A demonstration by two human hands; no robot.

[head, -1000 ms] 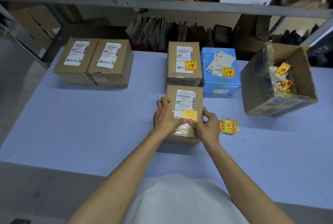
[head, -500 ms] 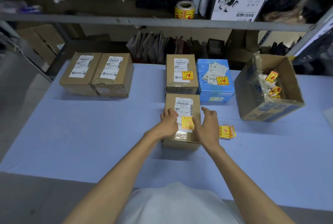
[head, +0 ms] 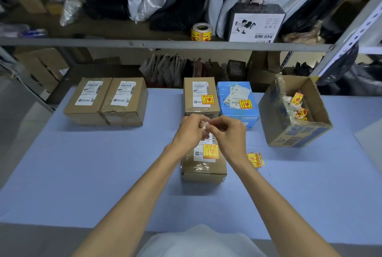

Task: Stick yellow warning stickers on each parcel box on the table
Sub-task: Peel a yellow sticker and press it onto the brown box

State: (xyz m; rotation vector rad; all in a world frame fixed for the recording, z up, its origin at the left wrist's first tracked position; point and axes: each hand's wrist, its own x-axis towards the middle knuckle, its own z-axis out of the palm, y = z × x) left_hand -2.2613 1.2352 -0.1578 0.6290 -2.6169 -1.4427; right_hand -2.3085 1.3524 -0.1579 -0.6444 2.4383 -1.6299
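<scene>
At the far left corner of the tabletop (head: 99, 174), the leftmost parcel box (head: 86, 99) and the second parcel box (head: 124, 101) touch side by side. Both carry white labels but no yellow sticker.

Toward the middle, the left hand (head: 191, 132) has lifted off the near parcel box (head: 203, 166) and meets the right hand (head: 227, 132) just above it. Each grip is narrow, fingertips pinching a pale scrap (head: 204, 125), probably peeled backing. The yellow warning sticker (head: 210, 151) they were pressing a moment ago now lies flat on that box's label, so this parcel looks finished. The brown box (head: 201, 108) and blue box (head: 237, 112) behind it are already stickered too.

To the right, a stack of stickers (head: 255, 159) lies beside the near box, with the open carton (head: 293, 132) toward the right edge. Two parcels remain.
</scene>
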